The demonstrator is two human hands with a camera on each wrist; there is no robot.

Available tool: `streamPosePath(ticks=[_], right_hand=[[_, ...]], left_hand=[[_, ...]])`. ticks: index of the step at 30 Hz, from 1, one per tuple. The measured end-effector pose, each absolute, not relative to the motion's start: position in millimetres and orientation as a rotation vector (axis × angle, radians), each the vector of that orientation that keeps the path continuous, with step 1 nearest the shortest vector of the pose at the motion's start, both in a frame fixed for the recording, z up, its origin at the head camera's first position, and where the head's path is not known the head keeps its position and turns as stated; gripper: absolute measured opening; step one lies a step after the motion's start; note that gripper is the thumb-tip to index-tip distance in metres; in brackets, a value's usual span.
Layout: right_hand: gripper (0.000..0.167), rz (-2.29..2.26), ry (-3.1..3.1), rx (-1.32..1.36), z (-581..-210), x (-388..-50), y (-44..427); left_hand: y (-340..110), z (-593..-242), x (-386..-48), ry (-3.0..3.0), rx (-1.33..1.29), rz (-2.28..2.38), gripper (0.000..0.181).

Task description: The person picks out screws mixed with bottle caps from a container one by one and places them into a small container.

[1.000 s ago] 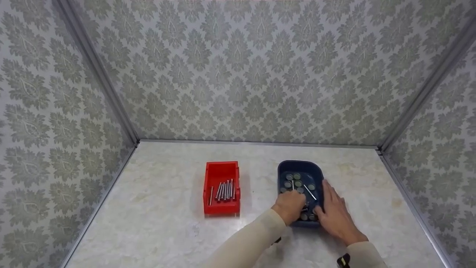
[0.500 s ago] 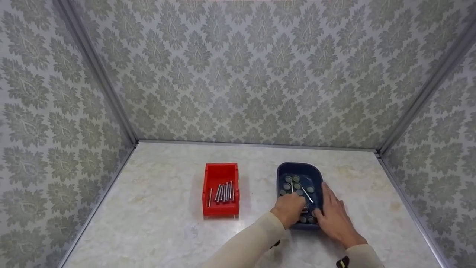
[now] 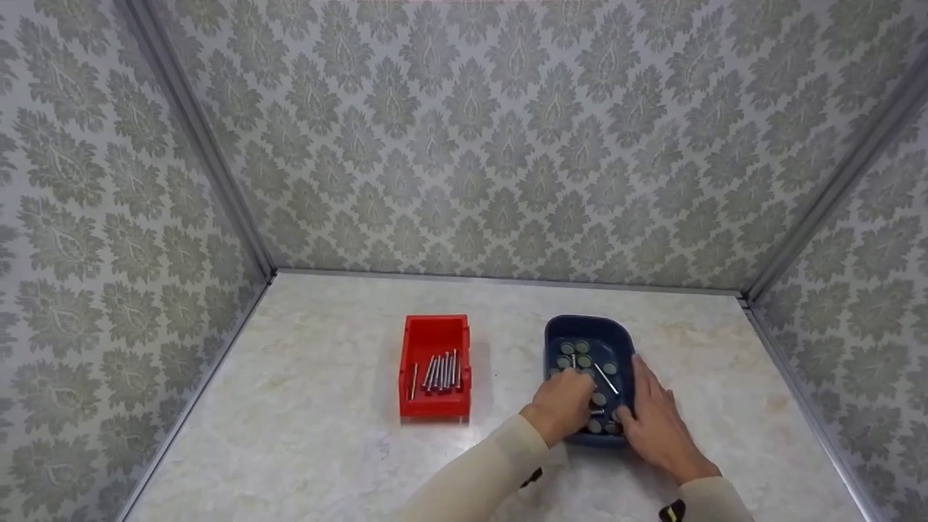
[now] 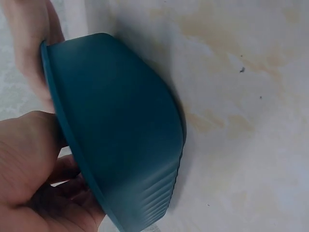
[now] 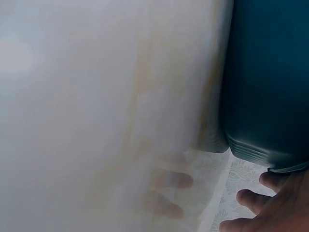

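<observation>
A dark blue tub (image 3: 589,324) stands on the table, holding several round grey-green discs (image 3: 582,348) and a few long silver bolts (image 3: 606,379). My left hand (image 3: 562,406) reaches over the tub's near left rim with curled fingers; its fingertips are hidden inside, so what they touch is unseen. In the left wrist view this hand (image 4: 29,164) bends over the rim. On the tub's right side my right hand (image 3: 660,428) grips the wall, thumb over the rim and fingers along the outside. The right wrist view shows its spread fingers (image 5: 253,200) beside the tub.
To the left stands a red bin (image 3: 435,330) with several similar silver bolts (image 3: 442,372) lying in it. The marbled table (image 3: 312,406) is bounded by patterned walls at the back and both sides. A gap of tabletop separates the two containers.
The left hand has shifted slightly left and back within the tub, uncovering a disc beside its fingers. The right hand keeps its hold on the tub; the whole head view sways slightly.
</observation>
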State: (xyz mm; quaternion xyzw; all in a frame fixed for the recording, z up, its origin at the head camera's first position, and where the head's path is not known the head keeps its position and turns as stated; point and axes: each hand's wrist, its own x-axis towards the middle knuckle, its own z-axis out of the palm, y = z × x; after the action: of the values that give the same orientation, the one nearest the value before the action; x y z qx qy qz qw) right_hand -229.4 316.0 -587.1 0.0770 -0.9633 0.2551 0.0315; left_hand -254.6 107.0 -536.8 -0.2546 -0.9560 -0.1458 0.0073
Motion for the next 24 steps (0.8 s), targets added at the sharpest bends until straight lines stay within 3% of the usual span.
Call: streamPosePath(ticks=[3,10,12,15,18,20,24], right_hand=[[0.093,0.781,-2.965,0.237,-585.5,-229.0,315.7],[0.094,0.776,-2.999,0.216,-583.7,-230.9,313.8],[0.094,0.785,-3.012,0.208,-583.7,-231.6,313.3],[0.095,0.802,-3.017,0.202,-584.3,-230.7,313.6],[0.095,0.808,-3.018,0.197,-584.9,-229.4,314.0],[0.095,0.805,-3.017,0.198,-584.9,-228.7,314.1],[0.094,0.802,-3.022,0.192,-584.6,-227.8,313.5]], left_hand=[[101.6,-532.8,-254.8,-2.967,-0.774,-0.608,0.009],[87.3,-522.2,-253.3,-2.865,-0.742,-0.927,0.041],[82.4,-518.9,-251.8,-2.844,-0.709,-1.020,0.035],[73.9,-515.4,-249.2,-2.821,-0.655,-1.160,0.006],[63.5,-513.9,-248.1,-2.794,-0.609,-1.252,0.042],[56.1,-513.0,-248.6,-2.787,-0.581,-1.294,0.051],[40.5,-511.4,-249.4,-2.776,-0.518,-1.353,0.050]])
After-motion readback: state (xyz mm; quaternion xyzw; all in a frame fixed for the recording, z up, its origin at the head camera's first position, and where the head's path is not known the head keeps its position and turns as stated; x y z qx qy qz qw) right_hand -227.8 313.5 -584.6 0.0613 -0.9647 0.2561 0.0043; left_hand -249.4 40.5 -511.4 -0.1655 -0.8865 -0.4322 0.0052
